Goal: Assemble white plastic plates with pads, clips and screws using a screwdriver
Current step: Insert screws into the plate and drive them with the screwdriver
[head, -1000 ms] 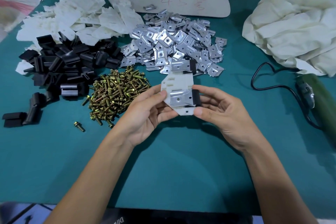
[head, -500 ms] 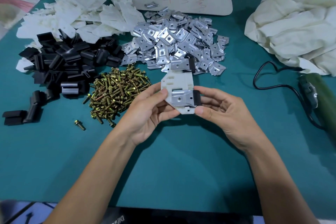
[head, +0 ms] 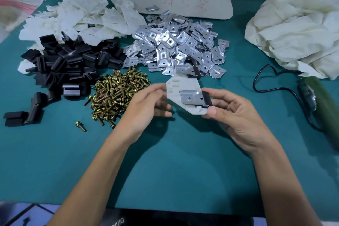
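Teal table with parts all over it, and the white plate is up off it, held in the air just in front of the heaps. It has 1 metal clip lying flat on its face and a black pad along the clip's right edge. The right hand grips the plate on that side, thumb on the lower right corner and fingers curled round behind the pad. The left hand is at the plate's left edge, thumb right up against it and fingers bent underneath. It's blurry there though, so I can't tell if it really grips or only touches.

On the table beyond the hands:
- heap of brass-coloured screws to the left, with 1 stray screw lying apart from it
- heap of pads further left
- heap of bare plates at the back left
- heap of shiny clips in the middle
- 1 padded clip at the near edge of that heap, just past the held plate

The green screwdriver lies on the right, untouched, and its black cord loops toward a crumpled pale cloth. A beige board with red writing sits at the back.
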`<state>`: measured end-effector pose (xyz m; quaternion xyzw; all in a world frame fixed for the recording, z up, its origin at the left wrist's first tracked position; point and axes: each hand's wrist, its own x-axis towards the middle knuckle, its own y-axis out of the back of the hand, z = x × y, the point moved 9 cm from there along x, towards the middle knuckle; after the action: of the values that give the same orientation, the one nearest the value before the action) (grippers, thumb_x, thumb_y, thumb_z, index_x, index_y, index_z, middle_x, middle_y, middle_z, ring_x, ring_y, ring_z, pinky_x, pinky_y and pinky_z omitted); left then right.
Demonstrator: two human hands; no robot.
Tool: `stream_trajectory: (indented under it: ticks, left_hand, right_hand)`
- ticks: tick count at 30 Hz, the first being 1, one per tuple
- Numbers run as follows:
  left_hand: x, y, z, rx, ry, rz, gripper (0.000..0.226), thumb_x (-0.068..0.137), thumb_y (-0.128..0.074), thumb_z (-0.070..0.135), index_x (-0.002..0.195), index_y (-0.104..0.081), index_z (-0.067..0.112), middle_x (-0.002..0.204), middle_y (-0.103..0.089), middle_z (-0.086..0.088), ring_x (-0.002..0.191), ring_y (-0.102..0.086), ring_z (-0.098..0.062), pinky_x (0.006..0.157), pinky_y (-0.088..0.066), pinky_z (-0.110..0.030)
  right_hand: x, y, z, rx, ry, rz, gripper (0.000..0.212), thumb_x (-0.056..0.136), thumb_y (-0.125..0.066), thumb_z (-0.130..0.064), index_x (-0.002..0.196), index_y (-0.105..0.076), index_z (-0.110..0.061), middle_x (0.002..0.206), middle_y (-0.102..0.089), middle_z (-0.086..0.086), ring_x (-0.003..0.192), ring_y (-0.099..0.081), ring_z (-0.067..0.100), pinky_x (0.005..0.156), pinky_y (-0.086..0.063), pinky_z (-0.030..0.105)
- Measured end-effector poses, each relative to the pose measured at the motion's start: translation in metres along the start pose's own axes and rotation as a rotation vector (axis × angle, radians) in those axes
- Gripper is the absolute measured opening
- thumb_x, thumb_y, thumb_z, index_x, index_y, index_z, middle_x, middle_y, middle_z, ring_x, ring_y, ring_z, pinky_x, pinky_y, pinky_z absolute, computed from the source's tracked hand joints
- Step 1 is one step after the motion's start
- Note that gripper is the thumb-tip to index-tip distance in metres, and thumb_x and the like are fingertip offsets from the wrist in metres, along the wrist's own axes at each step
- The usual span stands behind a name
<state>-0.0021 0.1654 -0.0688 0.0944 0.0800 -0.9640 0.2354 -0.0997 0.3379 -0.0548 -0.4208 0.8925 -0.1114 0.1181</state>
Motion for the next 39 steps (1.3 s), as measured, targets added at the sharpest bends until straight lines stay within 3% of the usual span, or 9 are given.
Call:
stream_trajectory:
  ticks: [4, 7, 10, 13, 21, 25, 28, 31, 39]
  left_hand:
    - [-0.01, -0.004, 0.038, 0.571, -0.371, 0.032, 0.053, 0.098, -0.061, 0.009, 0.14, -0.046, 0.038, 0.106, -0.071, 0.006, 0.089, -0.066, -0.011, 0.082, -0.055, -0.028]
    - [-0.027, -0.01, 0.072, 0.876, -0.636, 0.097, 0.034, 0.095, -0.067, 0.031, 0.128, -0.065, 0.027, 0.09, -0.062, 0.01, 0.08, -0.058, -0.008, 0.078, -0.05, -0.023]
    - [-0.038, -0.016, 0.094, 0.948, -0.726, 0.079, 0.039, 0.094, -0.06, 0.05, 0.121, -0.07, 0.023, 0.095, -0.05, 0.011, 0.09, -0.049, -0.006, 0.083, -0.041, -0.015]
    - [-0.044, -0.028, 0.1, 0.886, -0.683, -0.076, 0.032, 0.098, -0.055, 0.049, 0.117, -0.069, 0.027, 0.103, -0.058, 0.018, 0.102, -0.056, -0.008, 0.09, -0.043, -0.02]
    - [-0.015, -0.056, 0.038, 0.931, -0.332, -0.329, 0.024, 0.104, -0.052, 0.038, 0.106, -0.072, 0.026, 0.079, -0.067, 0.011, 0.067, -0.058, -0.012, 0.066, -0.045, -0.032]
    - [0.0, -0.053, 0.025, 0.967, -0.3, -0.271, 0.025, 0.104, -0.053, 0.039, 0.106, -0.073, 0.024, 0.065, -0.058, 0.022, 0.062, -0.049, -0.001, 0.063, -0.035, -0.019]
    - [0.003, -0.042, 0.033, 1.089, -0.354, -0.162, 0.025, 0.102, -0.052, 0.043, 0.108, -0.069, 0.027, 0.085, -0.064, 0.018, 0.091, -0.048, -0.012, 0.085, -0.036, -0.025]
    - [0.005, -0.012, 0.051, 1.026, -0.36, -0.048, 0.019, 0.101, -0.055, 0.039, 0.103, -0.069, 0.026, 0.097, -0.067, 0.014, 0.099, -0.054, -0.014, 0.09, -0.042, -0.03]
    - [0.012, 0.066, 0.063, 1.308, -0.242, 0.164, 0.017, 0.091, -0.069, 0.045, 0.086, -0.072, 0.028, 0.078, -0.054, 0.015, 0.094, -0.049, -0.023, 0.083, -0.044, -0.041]
  right_hand:
    - [-0.004, 0.003, -0.002, 0.072, -0.011, 0.015, 0.048, 0.069, -0.087, -0.015, 0.115, -0.079, -0.02, 0.111, -0.077, 0.009, 0.098, -0.074, 0.018, 0.083, -0.059, 0.024]
    - [-0.007, 0.005, -0.008, 0.16, 0.008, 0.006, 0.051, 0.069, -0.093, -0.034, 0.114, -0.079, -0.014, 0.106, -0.078, 0.012, 0.088, -0.075, 0.018, 0.078, -0.06, 0.026]
    - [-0.009, 0.017, -0.009, 0.165, 0.014, 0.073, 0.056, 0.069, -0.086, -0.06, 0.097, -0.082, -0.011, 0.091, -0.078, 0.019, 0.078, -0.076, 0.022, 0.071, -0.062, 0.027]
    - [-0.005, 0.034, -0.005, 0.098, -0.003, 0.22, 0.051, 0.087, -0.062, -0.059, 0.097, -0.084, -0.013, 0.089, -0.078, 0.014, 0.076, -0.073, 0.019, 0.068, -0.061, 0.026]
    - [-0.002, 0.054, 0.002, 0.014, -0.016, 0.4, 0.031, 0.102, -0.058, -0.039, 0.1, -0.083, -0.02, 0.085, -0.077, 0.009, 0.074, -0.071, 0.014, 0.068, -0.059, 0.021]
    - [-0.001, 0.051, 0.003, -0.056, 0.0, 0.411, 0.025, 0.103, -0.06, -0.031, 0.097, -0.083, -0.023, 0.086, -0.077, 0.009, 0.074, -0.07, 0.015, 0.07, -0.058, 0.02]
    - [-0.001, 0.051, 0.003, -0.076, 0.01, 0.413, 0.023, 0.103, -0.061, -0.028, 0.099, -0.082, -0.021, 0.088, -0.077, 0.01, 0.076, -0.07, 0.017, 0.071, -0.058, 0.021]
    - [-0.001, 0.05, 0.003, -0.098, 0.013, 0.408, 0.022, 0.105, -0.059, -0.022, 0.104, -0.08, -0.018, 0.09, -0.077, 0.009, 0.077, -0.07, 0.018, 0.072, -0.058, 0.021]
    - [0.0, 0.043, 0.004, -0.164, 0.024, 0.397, 0.02, 0.102, -0.063, -0.024, 0.096, -0.082, -0.027, 0.088, -0.077, 0.005, 0.077, -0.068, 0.015, 0.071, -0.057, 0.02]
